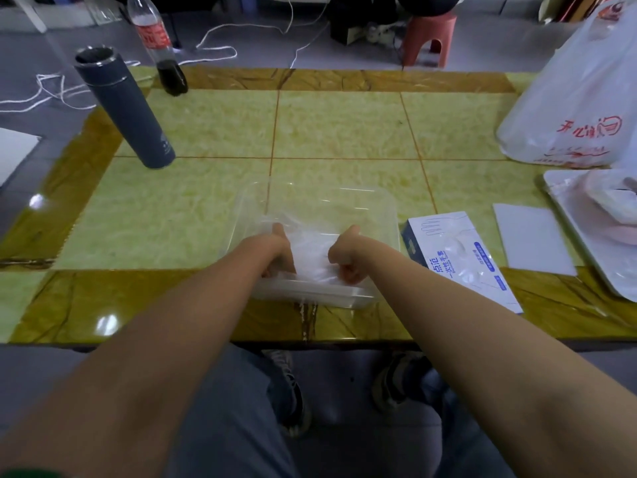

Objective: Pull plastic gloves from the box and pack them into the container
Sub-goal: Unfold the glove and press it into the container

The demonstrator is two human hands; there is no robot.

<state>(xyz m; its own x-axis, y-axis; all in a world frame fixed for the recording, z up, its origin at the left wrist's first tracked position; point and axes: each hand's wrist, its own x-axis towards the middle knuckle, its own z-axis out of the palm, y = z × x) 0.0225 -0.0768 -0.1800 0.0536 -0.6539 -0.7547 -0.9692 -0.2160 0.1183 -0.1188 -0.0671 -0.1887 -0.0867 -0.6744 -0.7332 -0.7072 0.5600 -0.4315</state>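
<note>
Currently the gloves (312,251) lie as a crumpled clear film in the near half of the container (344,201), stretched left to right between the two hands. The left hand (277,257) and right hand (346,262) each grip an edge of the film with curled fingers, thumbs raised. To pack well, I judge the film should be pressed low and flat, with the air squeezed out, so nothing springs over the rim. The container sits open side up, its long axis left to right, near the bench's (172,208) near edge. The box (458,260) lies flat just to its right, angled far-left to near-right.
</note>
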